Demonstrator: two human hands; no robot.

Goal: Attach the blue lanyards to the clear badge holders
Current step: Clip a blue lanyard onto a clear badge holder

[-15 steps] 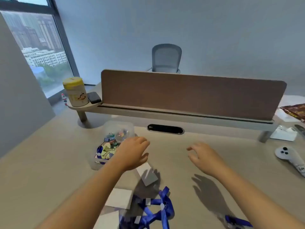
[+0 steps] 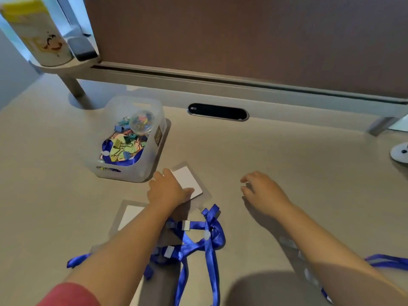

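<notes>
A clear badge holder (image 2: 190, 181) with a white card inside lies on the desk, just right of the plastic bin. My left hand (image 2: 166, 191) rests on its near left part, thumb lying across the card. A second badge holder (image 2: 130, 214) lies partly under my left forearm. A tangle of blue lanyards (image 2: 206, 236) with white clasps lies just behind the first holder, between my arms. My right hand (image 2: 261, 193) hovers to the right over bare desk, fingers loosely curled, holding nothing. Another blue lanyard (image 2: 386, 261) pokes out beyond my right forearm.
A translucent plastic bin (image 2: 154, 120) with coloured binder clips and a blue lanyard stands left of centre. Behind runs a brown divider panel (image 2: 242, 40) on a raised shelf with a yellow-lidded canister (image 2: 37, 34). A cable slot (image 2: 217, 111) and a white controller (image 2: 400, 152) sit farther right.
The view has tilted down and come closer to the desk. My left hand has dropped from beside the bin onto the badge holder. My right hand stays beside it, empty.
</notes>
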